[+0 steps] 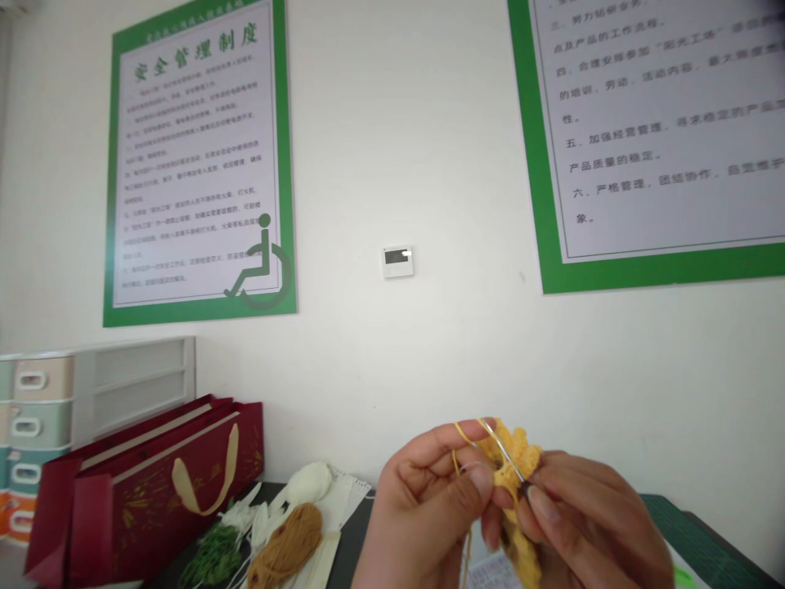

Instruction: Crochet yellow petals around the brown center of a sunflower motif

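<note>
white wall (429, 147) | 2 green-framed posters (199, 164) | drawer unit (91, 384) | daylight

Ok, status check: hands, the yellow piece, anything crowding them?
Left hand pinching yellow crochet piece, yarn strand looped over its finger. Right hand gripping crochet hook, tip in the piece. Brown yarn and red gift bag off left, apart from both hands.

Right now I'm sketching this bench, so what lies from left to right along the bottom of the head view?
Drawer unit → red gift bag → green yarn → brown yarn → left hand → yellow crochet piece → right hand → green mat.
</note>
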The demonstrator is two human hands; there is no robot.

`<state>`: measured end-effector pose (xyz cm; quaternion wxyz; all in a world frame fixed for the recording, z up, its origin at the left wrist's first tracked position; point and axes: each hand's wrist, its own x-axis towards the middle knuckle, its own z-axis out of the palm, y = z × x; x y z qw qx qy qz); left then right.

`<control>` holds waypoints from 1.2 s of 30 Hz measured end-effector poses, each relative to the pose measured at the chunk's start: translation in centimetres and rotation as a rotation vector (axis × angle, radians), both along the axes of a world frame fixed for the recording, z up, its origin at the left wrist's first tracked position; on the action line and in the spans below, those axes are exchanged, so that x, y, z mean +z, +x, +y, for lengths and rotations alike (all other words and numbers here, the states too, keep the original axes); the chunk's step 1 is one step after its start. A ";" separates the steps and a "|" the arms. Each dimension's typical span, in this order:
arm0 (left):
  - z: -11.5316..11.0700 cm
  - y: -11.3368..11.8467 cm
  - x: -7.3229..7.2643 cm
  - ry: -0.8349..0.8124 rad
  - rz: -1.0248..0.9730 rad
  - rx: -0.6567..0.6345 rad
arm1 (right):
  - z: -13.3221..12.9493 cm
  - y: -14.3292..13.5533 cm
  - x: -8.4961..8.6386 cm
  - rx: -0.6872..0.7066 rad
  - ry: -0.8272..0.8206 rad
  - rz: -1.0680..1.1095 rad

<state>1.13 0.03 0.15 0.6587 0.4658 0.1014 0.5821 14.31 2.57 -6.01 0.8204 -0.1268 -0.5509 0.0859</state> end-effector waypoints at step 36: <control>0.2 -0.1 -0.3 0.097 -0.030 0.141 | 0.2 -0.7 2.7 -0.546 0.314 -0.107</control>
